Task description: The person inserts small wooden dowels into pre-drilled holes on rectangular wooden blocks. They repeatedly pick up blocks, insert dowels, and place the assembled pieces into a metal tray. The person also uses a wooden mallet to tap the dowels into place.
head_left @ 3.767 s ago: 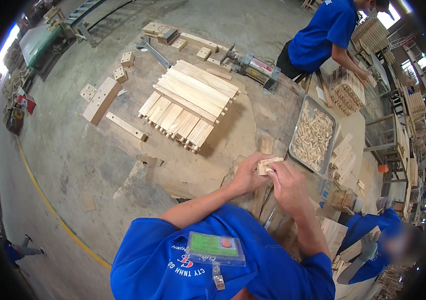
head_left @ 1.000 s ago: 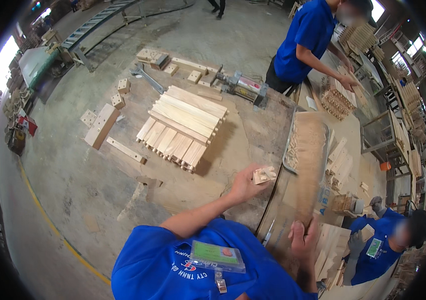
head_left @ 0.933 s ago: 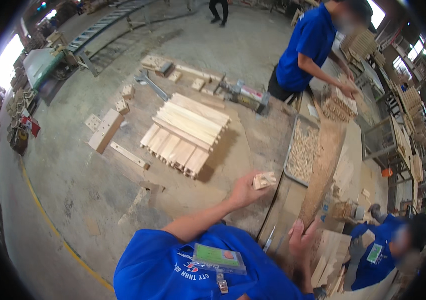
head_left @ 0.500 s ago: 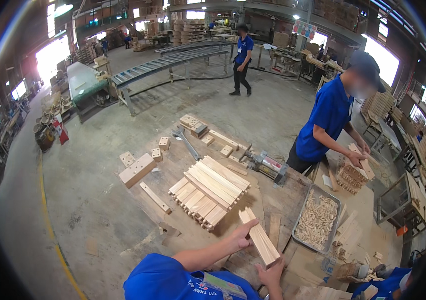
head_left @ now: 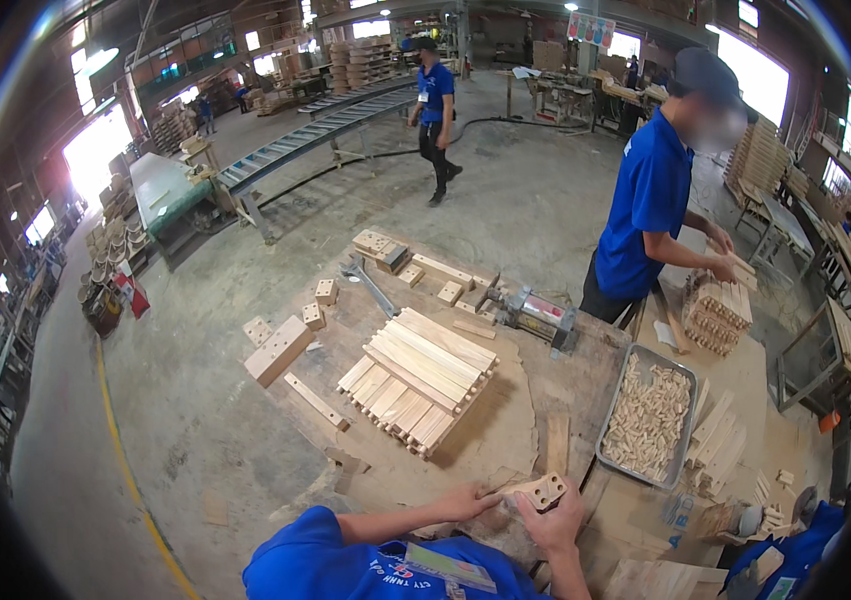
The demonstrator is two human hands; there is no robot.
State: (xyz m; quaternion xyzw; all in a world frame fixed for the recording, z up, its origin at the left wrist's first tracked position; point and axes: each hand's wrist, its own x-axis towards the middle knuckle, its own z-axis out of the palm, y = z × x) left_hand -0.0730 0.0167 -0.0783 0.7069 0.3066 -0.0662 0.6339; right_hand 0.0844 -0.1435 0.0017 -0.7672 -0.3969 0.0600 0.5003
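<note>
While the right hand [head_left: 558,522] was wrapped around one end of a wooden piece [head_left: 547,492], thumb and fingers against its sides, the end face above that palm showed dark round holes. The left hand [head_left: 468,503] was at the other side of the piece, its fingers partly curled; whether they pinched it or only lay beside it could not be told.

Good handling seemed to call for a firm, unforced hold from the right hand, with the fingertips kept off the holes so that each could be looked into. The left hand would probably have served best as a support toward the other end, since a piece held at one end alone might tip or twist. Turning looked safest when done slowly, with both hands together.

Just ahead of the right hand lay a flat strip [head_left: 558,445] on the counter [head_left: 571,380], close enough to be knocked by a careless swing. Ahead and to the right of that hand stood a metal tray [head_left: 633,474] of dowels [head_left: 648,415], its rim best given room. Ahead and to the left, well apart, sat a stack of slats [head_left: 421,375].
</note>
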